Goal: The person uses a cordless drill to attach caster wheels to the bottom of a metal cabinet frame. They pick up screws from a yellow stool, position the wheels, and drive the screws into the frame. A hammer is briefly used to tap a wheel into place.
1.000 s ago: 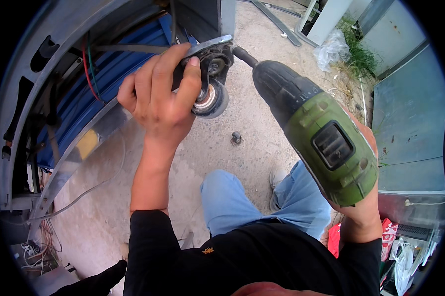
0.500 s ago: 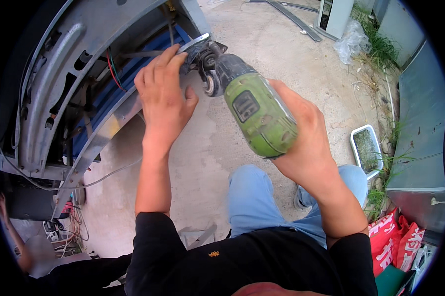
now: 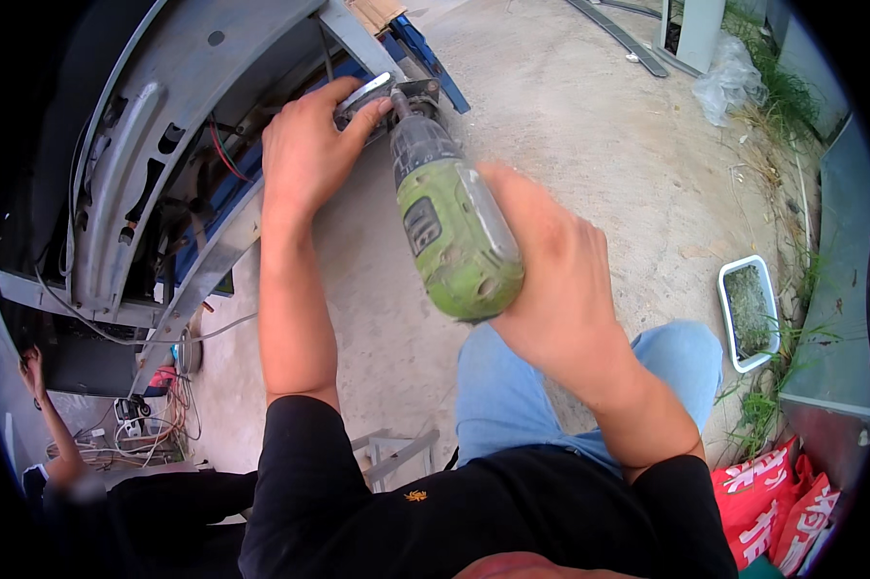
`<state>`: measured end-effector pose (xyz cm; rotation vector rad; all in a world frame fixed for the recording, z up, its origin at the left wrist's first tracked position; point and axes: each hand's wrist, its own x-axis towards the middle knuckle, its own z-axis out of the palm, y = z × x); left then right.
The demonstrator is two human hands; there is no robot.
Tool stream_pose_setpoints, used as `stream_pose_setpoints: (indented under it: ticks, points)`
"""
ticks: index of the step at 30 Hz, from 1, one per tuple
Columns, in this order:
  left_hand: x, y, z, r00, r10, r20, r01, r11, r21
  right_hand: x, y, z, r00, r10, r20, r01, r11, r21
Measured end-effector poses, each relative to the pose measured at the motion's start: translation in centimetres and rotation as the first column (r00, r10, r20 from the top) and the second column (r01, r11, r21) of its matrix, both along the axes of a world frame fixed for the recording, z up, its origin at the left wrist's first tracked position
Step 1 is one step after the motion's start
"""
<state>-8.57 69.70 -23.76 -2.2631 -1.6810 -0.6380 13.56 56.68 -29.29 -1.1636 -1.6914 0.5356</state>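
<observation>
My right hand [image 3: 555, 265] is wrapped round the handle of a green and black cordless drill [image 3: 459, 232], whose handle is mostly hidden. The drill points away from me, its tip up against a dark caster bracket [image 3: 420, 92] at the corner of a large metal frame [image 3: 213, 227]. A bright-edged metal plate [image 3: 367, 92] belongs to this spot. My left hand [image 3: 309, 145] pinches the plate and bracket, thumb on the near side and fingers curled behind. The drill's nose covers most of the bracket, and I cannot make out a screw.
Red and green wires [image 3: 225, 150] and a grey cable [image 3: 213, 333] run along the frame. Another person's arm [image 3: 54, 415] shows at the lower left, near tangled cords [image 3: 155, 425]. A white basin [image 3: 748, 314], clear plastic [image 3: 729, 82] and red bags [image 3: 758, 502] lie to the right.
My right hand has brought the drill left, and its body now hides the caster wheel seen before. My left thumb, earlier held apart, has closed onto the bracket. The view has shifted slightly.
</observation>
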Motion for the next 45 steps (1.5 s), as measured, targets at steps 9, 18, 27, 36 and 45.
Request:
stream_pose_setpoints:
  ticks: [9, 18, 27, 36, 45]
  points:
    - [0.4, -1.4, 0.9, 0.982, 0.017, 0.189, 0.018, 0.983, -0.182, 2.3, 1.2, 0.2, 0.968, 0.249, 0.030, -0.247, 0.966, -0.071]
    - [0.3, -0.9, 2.2, 0.969, 0.061, 0.241, 0.045, 0.912, -0.409, 2.3, 0.4, 5.0, 0.961, 0.165, -0.221, -0.238, 0.899, -0.366]
    - [0.0, -1.1, 2.5, 0.987, 0.083, 0.136, -0.010, 0.884, -0.467, -2.1, -1.5, 4.7, 0.928, -0.048, -0.369, -0.140, 0.874, -0.465]
    - [-0.2, -1.7, 2.9, 0.980, 0.120, 0.160, -0.031, 0.884, -0.467, -3.0, -1.4, 4.4, 0.883, -0.087, -0.461, -0.143, 0.886, -0.442]
    - [-0.6, -0.9, 2.6, 0.989, 0.034, 0.143, 0.026, 0.917, -0.398, -5.4, -2.2, 4.4, 0.863, -0.173, -0.475, -0.066, 0.893, -0.445]
